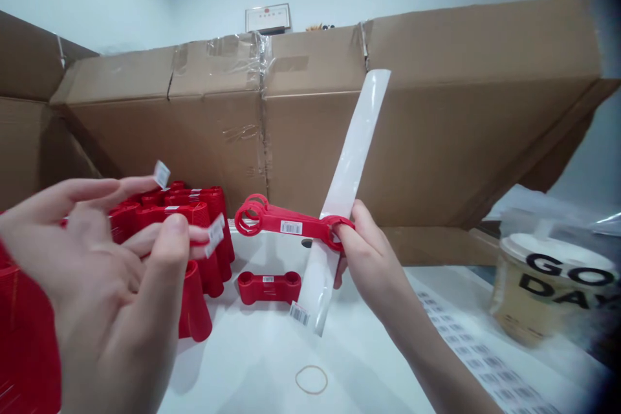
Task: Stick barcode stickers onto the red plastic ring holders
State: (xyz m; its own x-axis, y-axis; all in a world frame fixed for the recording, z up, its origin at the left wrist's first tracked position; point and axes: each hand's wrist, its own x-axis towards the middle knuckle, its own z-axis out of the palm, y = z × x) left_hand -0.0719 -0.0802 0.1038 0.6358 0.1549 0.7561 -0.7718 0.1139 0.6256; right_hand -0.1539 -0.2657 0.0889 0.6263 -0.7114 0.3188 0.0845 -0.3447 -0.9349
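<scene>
Right hand (373,265) holding red plastic piece (286,223), plastic sleeve (349,168), cardboard box (436,142) behind

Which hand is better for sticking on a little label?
The left hand, probably: small labels sit on its fingers, while the right hand grips a red plastic piece and a plastic sleeve.

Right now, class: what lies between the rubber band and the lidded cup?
In the head view, the right forearm and a sheet of barcode labels lie between the rubber band and the lidded cup.
</scene>
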